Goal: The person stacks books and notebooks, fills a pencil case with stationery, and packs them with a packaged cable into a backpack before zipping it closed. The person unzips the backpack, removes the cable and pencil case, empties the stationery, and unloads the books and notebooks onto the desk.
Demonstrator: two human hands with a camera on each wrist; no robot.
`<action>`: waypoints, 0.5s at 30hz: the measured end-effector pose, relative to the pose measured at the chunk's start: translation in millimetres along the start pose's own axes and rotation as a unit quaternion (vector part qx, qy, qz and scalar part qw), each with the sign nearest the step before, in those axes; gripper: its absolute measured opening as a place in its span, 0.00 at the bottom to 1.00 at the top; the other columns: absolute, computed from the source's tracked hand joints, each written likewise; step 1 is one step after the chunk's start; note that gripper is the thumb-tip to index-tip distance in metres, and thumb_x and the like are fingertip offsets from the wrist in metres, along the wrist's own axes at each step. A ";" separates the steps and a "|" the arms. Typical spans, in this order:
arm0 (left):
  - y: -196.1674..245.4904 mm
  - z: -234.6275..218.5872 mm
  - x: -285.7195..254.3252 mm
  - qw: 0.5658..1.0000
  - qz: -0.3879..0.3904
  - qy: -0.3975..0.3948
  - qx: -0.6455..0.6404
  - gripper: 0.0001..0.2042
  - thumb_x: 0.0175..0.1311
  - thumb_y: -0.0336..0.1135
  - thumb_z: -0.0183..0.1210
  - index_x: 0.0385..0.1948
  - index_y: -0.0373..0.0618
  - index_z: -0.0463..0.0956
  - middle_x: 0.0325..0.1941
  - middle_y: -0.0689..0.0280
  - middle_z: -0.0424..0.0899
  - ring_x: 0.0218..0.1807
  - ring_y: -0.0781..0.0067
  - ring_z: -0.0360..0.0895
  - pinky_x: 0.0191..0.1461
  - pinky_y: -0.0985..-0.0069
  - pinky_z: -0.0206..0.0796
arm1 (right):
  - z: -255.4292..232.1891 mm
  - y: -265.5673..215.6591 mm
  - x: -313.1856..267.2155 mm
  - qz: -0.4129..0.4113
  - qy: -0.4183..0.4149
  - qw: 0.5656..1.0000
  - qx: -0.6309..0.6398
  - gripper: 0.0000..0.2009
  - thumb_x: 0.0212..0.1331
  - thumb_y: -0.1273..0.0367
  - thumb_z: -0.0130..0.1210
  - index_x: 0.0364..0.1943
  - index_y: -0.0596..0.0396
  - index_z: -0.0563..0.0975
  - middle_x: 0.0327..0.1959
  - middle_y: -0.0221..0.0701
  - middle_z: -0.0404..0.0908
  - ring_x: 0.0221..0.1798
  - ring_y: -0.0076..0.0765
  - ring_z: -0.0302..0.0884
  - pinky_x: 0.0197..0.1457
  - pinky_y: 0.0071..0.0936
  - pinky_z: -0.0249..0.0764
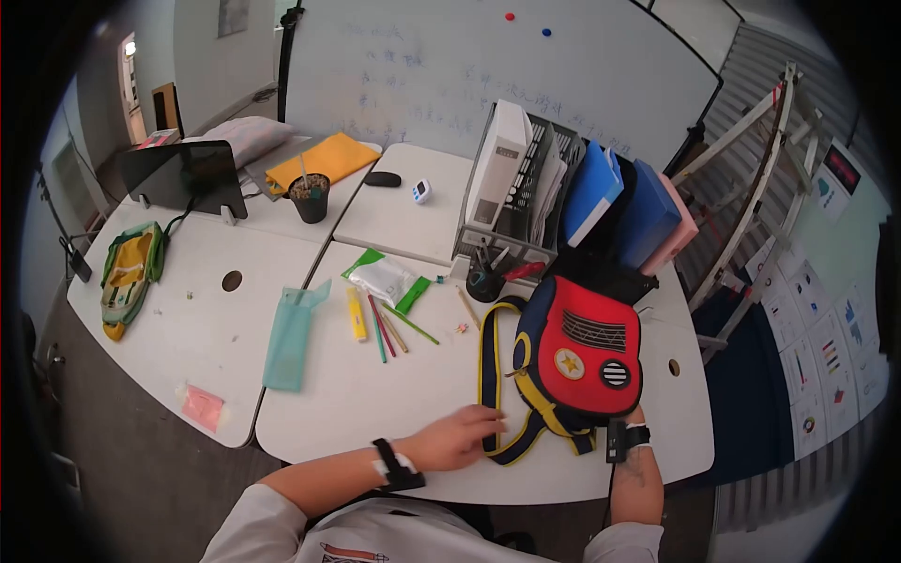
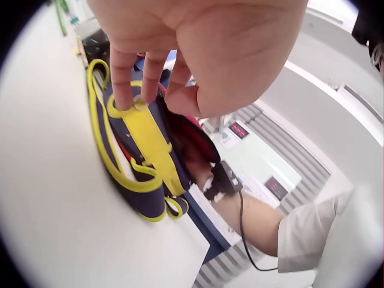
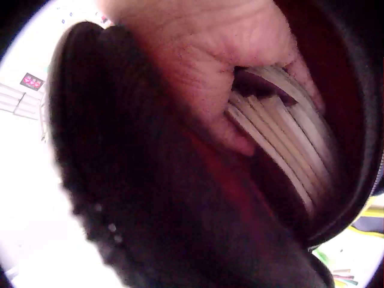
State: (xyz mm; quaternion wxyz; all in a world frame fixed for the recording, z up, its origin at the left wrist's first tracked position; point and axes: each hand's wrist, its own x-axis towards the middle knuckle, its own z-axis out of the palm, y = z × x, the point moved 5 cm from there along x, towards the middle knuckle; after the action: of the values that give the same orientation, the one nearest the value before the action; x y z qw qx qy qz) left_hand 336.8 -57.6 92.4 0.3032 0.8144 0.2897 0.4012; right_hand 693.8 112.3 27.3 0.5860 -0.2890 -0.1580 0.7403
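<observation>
A red and navy backpack with yellow-edged straps lies on the table, its dark opening parted in the right wrist view. Inside it, my right hand grips a stack of thin books, thumb on one side and fingers on the other. The head view hides most of this hand behind the bag. My left hand is beside the bag's left side, fingertips near the navy and yellow strap. Its fingers are loosely bent and overlap the yellow trim in the left wrist view; nothing shows in its grasp.
Left of the bag lie colored pencils, a yellow box, a white and green packet and a teal pouch. Behind stand a pen holder and a file rack. A green pencil case lies far left.
</observation>
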 end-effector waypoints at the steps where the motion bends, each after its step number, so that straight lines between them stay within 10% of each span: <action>1: 7.7 10.9 16.9 0.998 0.039 -0.014 0.041 0.31 0.53 0.20 0.57 0.64 0.48 0.67 0.68 0.50 0.66 0.62 0.47 0.70 0.64 0.60 0.68 | 2.9 0.7 4.8 0.021 -0.006 0.999 0.030 0.24 0.75 0.60 0.44 0.70 0.56 0.64 0.70 0.43 0.68 0.69 0.48 0.68 0.73 0.47 0.67; 7: -2.9 55.0 72.6 0.972 -0.035 -0.133 0.191 0.33 0.55 0.26 0.58 0.68 0.54 0.64 0.65 0.54 0.69 0.58 0.48 0.72 0.60 0.55 0.69 | 65.9 -27.5 -19.1 0.050 -0.015 0.998 -0.023 0.24 0.70 0.62 0.49 0.67 0.57 0.66 0.68 0.42 0.70 0.68 0.46 0.70 0.70 0.45 0.69; 12: -35.4 53.6 71.2 0.977 -0.103 -0.072 0.171 0.21 0.50 0.33 0.61 0.49 0.38 0.75 0.43 0.51 0.81 0.46 0.46 0.78 0.55 0.60 0.71 | 96.6 -41.2 -64.0 0.064 -0.001 0.992 -0.110 0.24 0.64 0.65 0.57 0.63 0.58 0.70 0.66 0.40 0.73 0.67 0.44 0.71 0.66 0.42 0.72; 15: -77.2 47.3 82.4 0.997 -0.031 -0.037 0.058 0.20 0.54 0.31 0.59 0.51 0.37 0.75 0.45 0.49 0.81 0.45 0.50 0.80 0.52 0.59 0.71 | 114.9 -15.4 -99.8 0.075 0.014 0.984 -0.160 0.24 0.61 0.67 0.61 0.61 0.59 0.72 0.65 0.39 0.75 0.67 0.43 0.72 0.63 0.40 0.74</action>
State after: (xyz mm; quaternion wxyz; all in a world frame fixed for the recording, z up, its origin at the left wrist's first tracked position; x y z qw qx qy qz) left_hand 400.4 39.0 52.4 0.2779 0.8357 0.3260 0.3437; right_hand 649.8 32.7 150.3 0.4768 -0.4001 -0.2444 0.7435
